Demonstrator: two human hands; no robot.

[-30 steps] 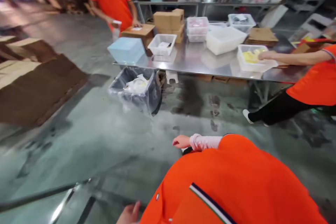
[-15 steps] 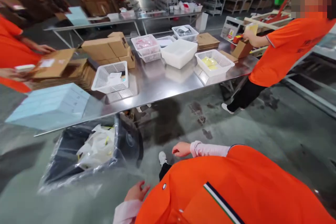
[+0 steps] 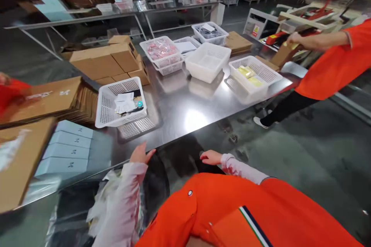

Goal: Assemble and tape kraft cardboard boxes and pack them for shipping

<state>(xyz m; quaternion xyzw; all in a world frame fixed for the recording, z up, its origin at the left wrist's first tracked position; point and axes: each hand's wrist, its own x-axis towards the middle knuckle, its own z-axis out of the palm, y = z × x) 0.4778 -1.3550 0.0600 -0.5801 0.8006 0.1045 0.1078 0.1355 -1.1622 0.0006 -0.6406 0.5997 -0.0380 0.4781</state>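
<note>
Head view: left hand is hovering splayed, empty, near a white basket looking light and stiff, its rim offering grip; right hand is hanging slack, seemingly empty.

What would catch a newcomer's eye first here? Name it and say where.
Probably the wearer's bright orange shirt, filling much of the bottom of the view. Next, the shiny metal table across the middle, with a white glare spot near its front edge. Then the white basket holding papers, just beyond the left hand.
</note>
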